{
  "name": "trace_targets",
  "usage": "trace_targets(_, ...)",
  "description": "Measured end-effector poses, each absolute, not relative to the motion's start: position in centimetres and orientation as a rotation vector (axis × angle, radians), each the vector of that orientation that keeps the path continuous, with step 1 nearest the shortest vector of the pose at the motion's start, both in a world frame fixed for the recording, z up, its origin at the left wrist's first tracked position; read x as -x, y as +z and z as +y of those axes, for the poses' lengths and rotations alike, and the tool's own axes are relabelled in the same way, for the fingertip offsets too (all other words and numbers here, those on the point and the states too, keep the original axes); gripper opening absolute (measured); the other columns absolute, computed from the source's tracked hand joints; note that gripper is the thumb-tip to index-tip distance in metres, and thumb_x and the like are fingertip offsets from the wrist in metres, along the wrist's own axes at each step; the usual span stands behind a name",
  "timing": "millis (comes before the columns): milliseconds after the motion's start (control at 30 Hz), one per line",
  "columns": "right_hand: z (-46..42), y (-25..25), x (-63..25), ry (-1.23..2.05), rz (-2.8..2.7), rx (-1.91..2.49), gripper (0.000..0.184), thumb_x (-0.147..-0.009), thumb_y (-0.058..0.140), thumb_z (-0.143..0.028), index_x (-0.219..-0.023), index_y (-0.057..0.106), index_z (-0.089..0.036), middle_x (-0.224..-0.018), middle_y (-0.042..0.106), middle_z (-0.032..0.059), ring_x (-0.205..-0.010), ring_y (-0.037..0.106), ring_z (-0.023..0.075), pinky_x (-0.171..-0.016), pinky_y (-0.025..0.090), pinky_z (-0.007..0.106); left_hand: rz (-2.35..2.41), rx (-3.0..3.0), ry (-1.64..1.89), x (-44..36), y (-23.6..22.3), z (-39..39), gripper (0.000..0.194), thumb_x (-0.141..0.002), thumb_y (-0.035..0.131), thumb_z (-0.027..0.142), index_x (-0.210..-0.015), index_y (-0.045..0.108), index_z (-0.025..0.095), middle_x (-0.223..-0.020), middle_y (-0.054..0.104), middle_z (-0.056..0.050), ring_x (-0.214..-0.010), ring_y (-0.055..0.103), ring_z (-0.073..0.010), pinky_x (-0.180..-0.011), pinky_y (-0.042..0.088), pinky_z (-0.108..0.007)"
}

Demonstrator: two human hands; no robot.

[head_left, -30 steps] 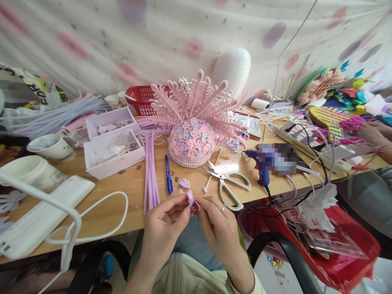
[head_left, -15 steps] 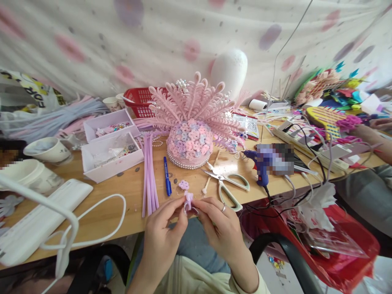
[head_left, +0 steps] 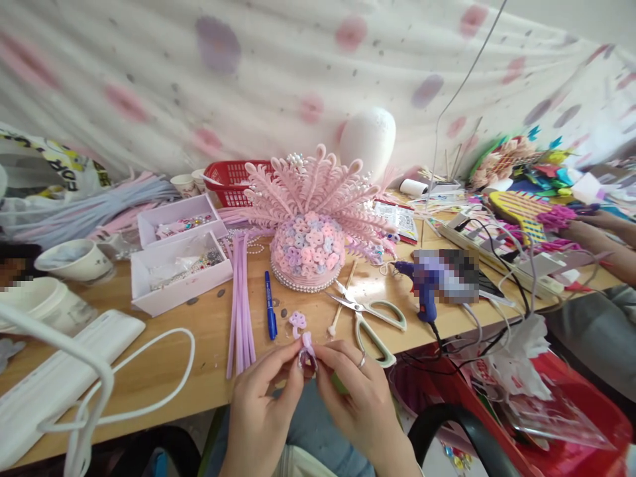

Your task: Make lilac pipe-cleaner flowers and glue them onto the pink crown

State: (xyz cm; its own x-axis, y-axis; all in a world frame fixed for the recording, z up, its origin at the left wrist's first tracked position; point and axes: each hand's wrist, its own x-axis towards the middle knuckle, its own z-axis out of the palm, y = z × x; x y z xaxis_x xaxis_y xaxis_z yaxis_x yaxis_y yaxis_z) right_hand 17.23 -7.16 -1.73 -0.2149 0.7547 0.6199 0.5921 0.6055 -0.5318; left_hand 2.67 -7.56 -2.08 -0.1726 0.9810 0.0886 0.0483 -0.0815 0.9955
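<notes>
Between my two hands, above the table's front edge, is a small piece of lilac pipe cleaner (head_left: 307, 344), bent into loops. My left hand (head_left: 268, 397) pinches it from the left with thumb and forefinger. From the right, my right hand (head_left: 350, 391), with a ring on one finger, pinches it too. Just beyond my fingertips a finished-looking lilac pipe cleaner flower (head_left: 297, 321) lies on the table. Behind it stands a dome (head_left: 308, 246) covered in pink, lilac and blue flowers, with a pearl trim and a fan of pink fuzzy plumes (head_left: 318, 182).
Lilac pipe cleaners (head_left: 241, 298) and a blue marker (head_left: 270, 305) lie left of centre; scissors (head_left: 365, 308) and a glue gun (head_left: 422, 288) lie right. White boxes (head_left: 181, 278) hold beads. A white power strip (head_left: 74, 377) and cable occupy the left. Another person's arm (head_left: 596, 235) reaches in at right.
The view has tilted up slightly, so the table things sit lower in the picture. My fingers have shifted a little around the lilac piece, and its loops now sit closer between my fingertips.
</notes>
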Motion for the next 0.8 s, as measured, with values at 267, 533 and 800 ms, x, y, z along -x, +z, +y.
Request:
trace_targets(267,-7.2,-1.6,-17.3,0.17,-1.957,1.086,0.019,-0.098,0.051,-0.011,-0.107,0.066,-0.017,-0.082,0.07,0.0074,-0.069,0.068,0.0175,-0.058,0.054,0.026,1.231,-0.878,1.265,-3.4,-0.6,-7.5,0.026,-0.077,0.074,0.031,-0.099,0.078,0.017,-0.095,0.082,-0.008,-0.088,0.078,-0.0238,-0.077,0.065,-0.029)
trace_targets(533,-7.4,-1.7,-17.0,0.153,-2.168,1.0,0.025,-0.104,0.043,-0.017,-0.095,0.067,-0.017,-0.079,0.07,0.0064,-0.064,0.064,0.0161,-0.056,0.049,0.026,1.162,-0.939,1.046,-1.7,-1.2,-6.2,0.032,-0.077,0.075,0.047,-0.082,0.08,0.016,-0.075,0.079,-0.005,-0.065,0.073,-0.0212,-0.06,0.061,-0.027)
trace_targets(800,-7.3,-1.9,-17.1,0.18,-2.184,0.983,0.022,-0.093,0.044,-0.008,-0.085,0.062,-0.019,-0.072,0.064,0.0046,-0.061,0.061,0.0165,-0.054,0.047,0.025,1.392,-1.451,1.185,-1.6,-1.9,-7.6,0.028,-0.09,0.061,0.04,-0.074,0.073,0.021,-0.065,0.07,-0.001,-0.06,0.064,-0.0176,-0.057,0.049,-0.022)
